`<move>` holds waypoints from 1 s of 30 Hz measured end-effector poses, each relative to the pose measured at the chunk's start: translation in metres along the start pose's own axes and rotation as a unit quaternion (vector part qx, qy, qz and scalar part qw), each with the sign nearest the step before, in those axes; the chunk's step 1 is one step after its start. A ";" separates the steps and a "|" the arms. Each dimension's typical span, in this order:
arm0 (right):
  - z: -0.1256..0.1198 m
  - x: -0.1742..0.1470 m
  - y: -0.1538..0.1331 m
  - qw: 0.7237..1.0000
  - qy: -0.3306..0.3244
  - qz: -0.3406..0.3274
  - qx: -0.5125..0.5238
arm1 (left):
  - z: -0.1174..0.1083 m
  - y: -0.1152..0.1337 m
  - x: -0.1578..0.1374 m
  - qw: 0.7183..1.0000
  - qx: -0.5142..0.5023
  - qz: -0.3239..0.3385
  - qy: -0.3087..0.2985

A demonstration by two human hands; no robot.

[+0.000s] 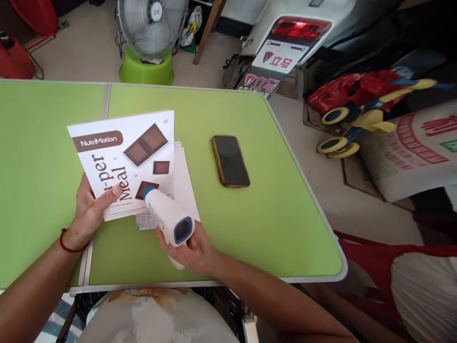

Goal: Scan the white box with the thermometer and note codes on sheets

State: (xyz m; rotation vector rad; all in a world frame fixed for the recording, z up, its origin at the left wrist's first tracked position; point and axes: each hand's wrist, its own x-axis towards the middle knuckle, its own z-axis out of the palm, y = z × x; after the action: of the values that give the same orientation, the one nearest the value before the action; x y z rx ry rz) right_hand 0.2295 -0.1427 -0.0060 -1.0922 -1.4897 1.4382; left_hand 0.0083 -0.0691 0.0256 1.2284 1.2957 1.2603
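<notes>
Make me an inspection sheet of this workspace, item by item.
Surface: green table, pale edging, metal seam running across it.
Job's things: printed card with chocolate pictures, held up; white gadget, its blue tip overlapping the card's lower edge in view, contact unclear.
Clutter: phone lying screen up; loose papers partly behind the card.
Grips: left grip pinches the card, thumb on its printed face; right grip is closed around the gadget.
Cables: nothing seen for certain.
Surroundings: fan on a green stool; white vehicle's rear with a red light; printed sack at right.
</notes>
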 end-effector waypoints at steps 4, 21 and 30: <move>0.008 0.004 0.005 0.995 0.004 0.049 0.092 | 0.001 -0.006 0.000 1.000 0.007 0.000 -0.001; 0.011 0.012 -0.004 0.986 -0.021 0.067 0.151 | -0.001 -0.005 0.006 0.999 0.036 0.013 -0.034; 0.013 0.010 0.003 0.988 -0.008 0.076 0.134 | -0.001 -0.002 0.004 0.999 0.034 -0.010 -0.035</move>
State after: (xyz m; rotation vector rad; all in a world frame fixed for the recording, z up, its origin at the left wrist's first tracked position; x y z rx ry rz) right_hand 0.2139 -0.1371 -0.0103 -1.0447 -1.2006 1.6998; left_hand 0.0072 -0.0651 0.0242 1.2933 1.3055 1.1571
